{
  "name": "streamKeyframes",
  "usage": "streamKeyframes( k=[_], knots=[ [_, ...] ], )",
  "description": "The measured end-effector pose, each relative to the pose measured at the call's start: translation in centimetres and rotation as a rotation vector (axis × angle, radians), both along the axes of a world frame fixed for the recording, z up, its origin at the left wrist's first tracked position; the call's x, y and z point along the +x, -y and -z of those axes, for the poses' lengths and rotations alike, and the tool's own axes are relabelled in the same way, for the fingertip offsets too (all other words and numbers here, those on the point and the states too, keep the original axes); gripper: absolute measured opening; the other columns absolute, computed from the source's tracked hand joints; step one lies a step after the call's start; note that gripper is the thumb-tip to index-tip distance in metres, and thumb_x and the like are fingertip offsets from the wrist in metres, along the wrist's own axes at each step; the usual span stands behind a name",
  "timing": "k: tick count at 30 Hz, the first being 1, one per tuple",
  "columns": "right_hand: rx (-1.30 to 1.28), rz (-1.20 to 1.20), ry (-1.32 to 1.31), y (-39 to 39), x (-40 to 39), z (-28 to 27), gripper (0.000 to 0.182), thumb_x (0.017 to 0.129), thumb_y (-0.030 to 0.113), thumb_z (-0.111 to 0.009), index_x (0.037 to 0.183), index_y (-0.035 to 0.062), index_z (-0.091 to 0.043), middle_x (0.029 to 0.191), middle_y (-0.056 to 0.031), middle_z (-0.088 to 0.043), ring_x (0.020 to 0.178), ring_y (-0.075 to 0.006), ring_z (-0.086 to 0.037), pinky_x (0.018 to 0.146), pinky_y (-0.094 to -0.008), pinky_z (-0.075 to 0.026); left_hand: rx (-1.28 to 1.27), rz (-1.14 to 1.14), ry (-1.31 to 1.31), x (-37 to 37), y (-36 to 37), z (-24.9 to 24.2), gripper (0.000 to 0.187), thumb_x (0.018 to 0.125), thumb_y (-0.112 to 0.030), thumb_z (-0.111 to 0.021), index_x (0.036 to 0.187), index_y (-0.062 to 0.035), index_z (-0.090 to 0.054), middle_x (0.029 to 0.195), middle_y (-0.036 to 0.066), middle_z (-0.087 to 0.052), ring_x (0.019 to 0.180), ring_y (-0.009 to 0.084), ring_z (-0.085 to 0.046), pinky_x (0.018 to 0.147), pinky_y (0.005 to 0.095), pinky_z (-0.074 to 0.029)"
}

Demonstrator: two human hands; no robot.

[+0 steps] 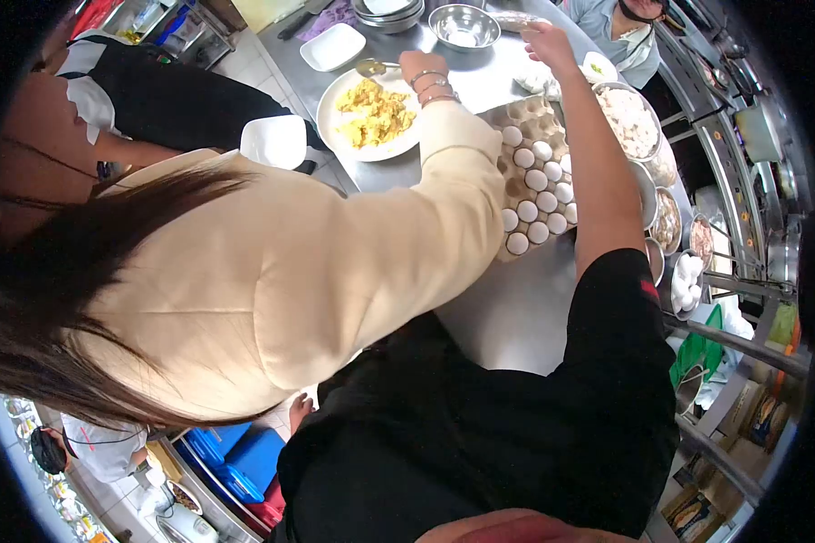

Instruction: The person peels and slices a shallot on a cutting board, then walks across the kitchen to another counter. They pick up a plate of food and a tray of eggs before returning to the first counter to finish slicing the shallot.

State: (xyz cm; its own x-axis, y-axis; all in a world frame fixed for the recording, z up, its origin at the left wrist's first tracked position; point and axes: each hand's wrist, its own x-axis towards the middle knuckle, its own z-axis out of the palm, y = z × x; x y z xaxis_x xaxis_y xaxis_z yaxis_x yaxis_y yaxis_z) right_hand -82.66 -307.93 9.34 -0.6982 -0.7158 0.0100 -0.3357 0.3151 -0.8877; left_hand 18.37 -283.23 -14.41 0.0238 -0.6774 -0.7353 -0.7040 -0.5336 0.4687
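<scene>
And there sat the steel bowl (465,27) on the worktop (516,317), near the right hand (545,43), grip impossible to tell! The left hand (302,412), half-hidden, gave no clear grip either; arms partly covered the carton (514,113) of white eggs (541,181).

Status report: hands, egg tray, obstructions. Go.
Right hand extended beyond egg tray, nothing visibly held. Left hand unclear. Tray partly filled. Co-worker's sleeve crowding tray edge.
</scene>
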Motion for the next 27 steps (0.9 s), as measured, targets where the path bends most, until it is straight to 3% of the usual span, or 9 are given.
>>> streamKeyframes(
  k=[2, 4, 5, 11, 14, 21, 24, 26, 27],
  knots=[
    [0.0, 0.009, -0.012, 0.3, 0.8, 0.7, 0.05, 0.084, 0.024, -0.066, 0.126, -0.0017, -0.058, 0.092, -0.0086, -0.068, 0.076, -0.0144, -0.065, 0.064, -0.0271, -0.055, 0.071, 0.079, -0.111, 0.3, -0.5, 0.5, 0.046, 0.09, -0.02, -0.063, 0.127, 0.0052, -0.052, 0.093, 0.017, -0.068, 0.079, 0.0205, -0.065, 0.071, 0.0326, -0.053],
    [0.048, 0.014, -0.054, -0.5, 2.3, 0.8, 0.051, 0.084, 0.024, -0.066, 0.127, -0.0013, -0.057, 0.09, -0.0092, -0.068, 0.075, -0.0143, -0.065, 0.064, -0.0268, -0.054, 0.037, -0.156, -0.087, 0.3, -2.8, 2.2, 0.049, 0.091, -0.021, -0.064, 0.13, 0.0045, -0.05, 0.098, 0.02, -0.067, 0.085, 0.0227, -0.066, 0.075, 0.0339, -0.053],
    [0.07, 0.047, -0.1, -0.8, 2.7, 1.3, 0.048, 0.081, 0.027, -0.065, 0.122, 0.0017, -0.062, 0.08, -0.0099, -0.068, 0.063, -0.0139, -0.064, 0.056, -0.0306, -0.052, 0.014, -0.123, -0.068, 1.0, -2.8, 3.0, 0.048, 0.091, -0.02, -0.064, 0.13, 0.0043, -0.051, 0.099, 0.02, -0.067, 0.084, 0.023, -0.066, 0.074, 0.0339, -0.053],
    [-0.069, 0.155, -0.106, -7.8, 7.4, 2.2, 0.043, 0.084, 0.026, -0.067, 0.12, 0.0041, -0.064, 0.083, -0.0132, -0.071, 0.073, -0.021, -0.067, 0.069, -0.0329, -0.052, 0.014, -0.014, -0.063, -1.2, 1.3, 6.1, 0.046, 0.09, -0.018, -0.063, 0.13, 0.0036, -0.051, 0.101, 0.019, -0.067, 0.084, 0.0237, -0.066, 0.074, 0.0341, -0.054],
    [-0.124, 0.233, -0.234, -13.7, 13.4, 1.6, 0.03, 0.087, 0.029, -0.062, 0.101, 0.0031, -0.067, 0.086, -0.0168, -0.069, 0.079, -0.0307, -0.066, 0.073, -0.037, -0.051, 0.015, 0.018, -0.075, -2.2, 3.9, 6.8, 0.046, 0.09, -0.018, -0.062, 0.13, 0.0033, -0.051, 0.101, 0.018, -0.067, 0.084, 0.0239, -0.066, 0.074, 0.0342, -0.054],
    [-0.026, 0.324, -0.222, -25.7, 27.5, 1.5, 0.025, 0.084, 0.021, -0.064, 0.1, 0.0007, -0.065, 0.079, -0.0164, -0.064, 0.077, -0.0292, -0.064, 0.07, -0.0378, -0.05, -0.044, 0.214, -0.124, -2.7, 10.8, 8.4, 0.046, 0.09, -0.017, -0.062, 0.13, 0.0026, -0.051, 0.102, 0.017, -0.067, 0.083, 0.0245, -0.066, 0.073, 0.0345, -0.054],
    [0.034, 0.43, -0.085, -28.9, 32.1, 3.9, 0.032, 0.083, 0.02, -0.066, 0.107, -0.0005, -0.062, 0.085, -0.0168, -0.065, 0.081, -0.0286, -0.065, 0.073, -0.0374, -0.051, -0.289, 0.534, -0.081, -1.9, 13.3, 7.8, 0.043, 0.089, -0.014, -0.06, 0.129, 0.0019, -0.052, 0.102, 0.014, -0.067, 0.077, 0.023, -0.065, 0.068, 0.0335, -0.053],
    [0.039, 0.534, -0.076, -30.5, 33.6, 7.0, 0.039, 0.084, 0.02, -0.066, 0.116, -0.0001, -0.058, 0.088, -0.0143, -0.065, 0.078, -0.0234, -0.065, 0.069, -0.0346, -0.052, 0.038, 0.022, -0.297, -3.4, 14.1, 5.8, 0.039, 0.09, -0.013, -0.059, 0.127, 0.0007, -0.054, 0.097, 0.012, -0.066, 0.071, 0.0191, -0.061, 0.06, 0.0299, -0.049],
    [0.042, 0.586, -0.077, -31.1, 33.8, 8.9, 0.042, 0.084, 0.02, -0.066, 0.12, 0.0001, -0.056, 0.09, -0.0131, -0.065, 0.076, -0.0207, -0.064, 0.067, -0.0332, -0.053, 0.023, 0.001, -0.275, -4.4, 13.9, 4.6, 0.038, 0.091, -0.012, -0.059, 0.126, 0.0006, -0.054, 0.095, 0.011, -0.066, 0.07, 0.0175, -0.06, 0.057, 0.0286, -0.047]
  ],
)
